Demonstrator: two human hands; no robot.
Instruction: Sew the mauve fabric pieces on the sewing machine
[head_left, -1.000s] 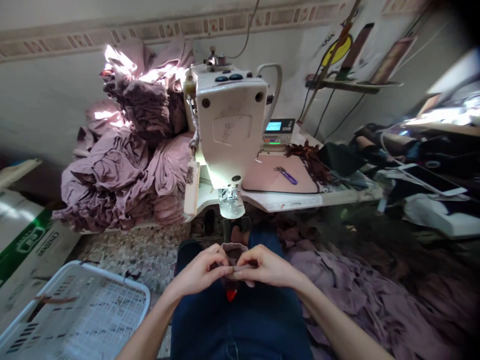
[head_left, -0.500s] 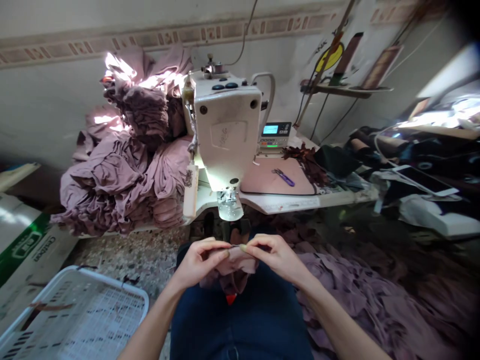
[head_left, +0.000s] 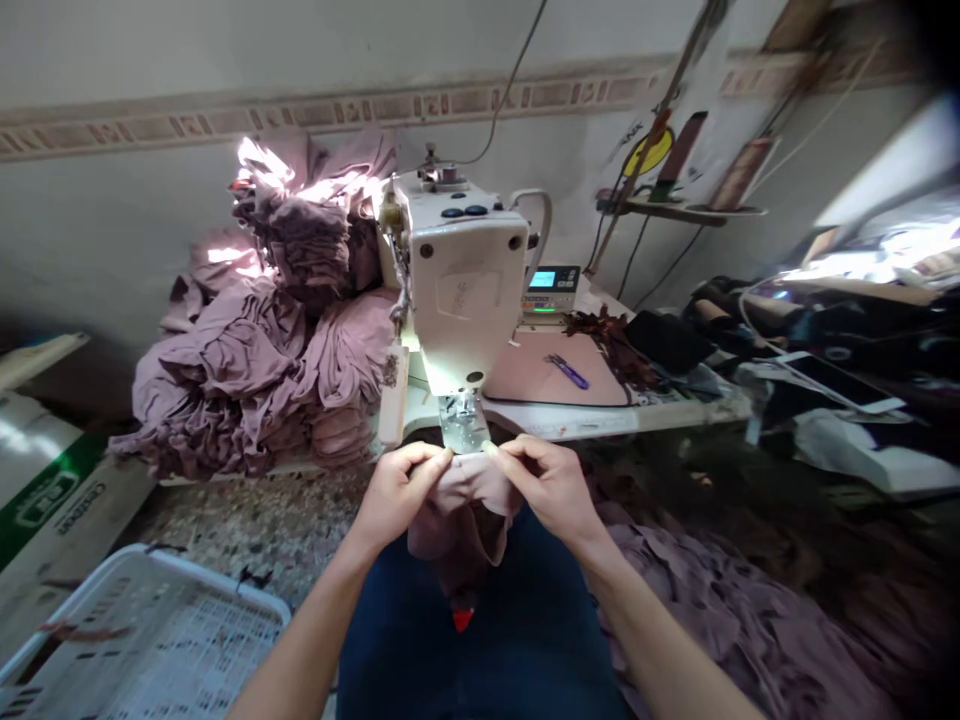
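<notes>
A mauve piece of fabric (head_left: pixel 469 490) is stretched between my two hands at the front of the sewing machine (head_left: pixel 471 300). My left hand (head_left: pixel 397 490) pinches its upper left edge, and my right hand (head_left: pixel 546 487) pinches the upper right edge. That edge lies close to the machine's metal plate (head_left: pixel 463 425) under the needle area; whether they touch I cannot tell. The rest of the fabric hangs in folds over my lap, with a small red piece (head_left: pixel 463 620) at its lower end.
Mauve garments are piled (head_left: pixel 232 370) left of the machine, and more fabric (head_left: pixel 720 600) lies low on the right. A white basket (head_left: pixel 217 585) stands lower left. Purple-handled thread snips (head_left: pixel 568 370) rest on the pink mat (head_left: pixel 525 365). A phone (head_left: pixel 840 382) lies at right.
Both hands have moved up and forward, carrying the fabric from above the lap to the machine's plate. More of the fabric now hangs below them.
</notes>
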